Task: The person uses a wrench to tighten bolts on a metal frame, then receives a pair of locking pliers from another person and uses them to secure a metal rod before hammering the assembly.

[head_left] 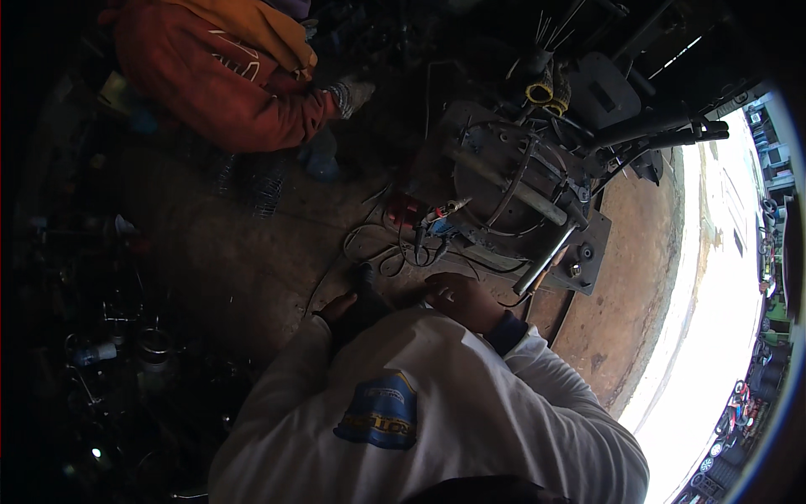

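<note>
My left hand [337, 307] is low in front of my body, partly in shadow against my dark clothing; its thumb side shows and the other fingers are hidden. My right hand [463, 302] is bent in at the front of my white shirt [470, 378], its fingers curled inward. Whatever those fingers may hold is too dark and small to name. Just beyond both hands, black cables [390, 260] lie looped on the floor. The nearest large thing to my right hand is a dark metal workbench [600, 252] bearing a metal pipe [544, 260].
A co-worker in a red-orange sleeve [243, 101] with a grey glove [353, 94] is at the far left. Coil springs [267, 191] stand below that arm. Yellow-cuffed gloves [541, 91] and thin rods [552, 35] are at the bench's back. Metal parts [155, 344] lie left; bright ground [697, 294] is right.
</note>
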A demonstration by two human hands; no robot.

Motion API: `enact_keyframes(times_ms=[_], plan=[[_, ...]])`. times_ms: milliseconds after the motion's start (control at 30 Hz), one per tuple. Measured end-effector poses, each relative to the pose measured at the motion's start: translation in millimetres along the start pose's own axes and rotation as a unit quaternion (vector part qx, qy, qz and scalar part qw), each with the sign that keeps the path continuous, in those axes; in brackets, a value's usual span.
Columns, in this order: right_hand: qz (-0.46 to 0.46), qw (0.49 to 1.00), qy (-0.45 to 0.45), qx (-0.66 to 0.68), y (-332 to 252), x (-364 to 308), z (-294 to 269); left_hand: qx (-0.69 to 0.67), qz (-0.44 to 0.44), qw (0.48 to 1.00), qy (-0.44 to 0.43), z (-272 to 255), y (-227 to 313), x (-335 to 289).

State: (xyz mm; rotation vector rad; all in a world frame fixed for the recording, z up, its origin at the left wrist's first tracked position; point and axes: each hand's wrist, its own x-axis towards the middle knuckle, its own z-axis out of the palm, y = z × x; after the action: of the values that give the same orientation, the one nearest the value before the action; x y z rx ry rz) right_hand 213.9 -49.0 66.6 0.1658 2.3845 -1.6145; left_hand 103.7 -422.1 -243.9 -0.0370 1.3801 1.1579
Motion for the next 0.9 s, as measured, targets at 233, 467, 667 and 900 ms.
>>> enact_keyframes(times_ms=[233, 467, 667, 900], plan=[[0.06, 0.998, 0.031, 0.006, 2.1, -21.9, -11.8, 0.019, 0.021, 1.0, 0.001, 24.7, 48.2, 25.1], [0.131, 0.99, 0.025, -0.035, 16.3, -44.9, -16.7, 0.166, 0.065, 0.981, 0.074, 9.8, 20.0, 91.0], [0.143, 0.988, 0.052, 0.003, 14.1, -50.6, -17.1, 0.41, 0.074, 0.909, 0.033, 7.2, 40.4, 86.0], [0.109, 0.989, 0.096, 0.038, 22.2, -41.0, -9.1, 0.406, 0.036, 0.913, 0.026, 10.3, 69.7, 33.1]])
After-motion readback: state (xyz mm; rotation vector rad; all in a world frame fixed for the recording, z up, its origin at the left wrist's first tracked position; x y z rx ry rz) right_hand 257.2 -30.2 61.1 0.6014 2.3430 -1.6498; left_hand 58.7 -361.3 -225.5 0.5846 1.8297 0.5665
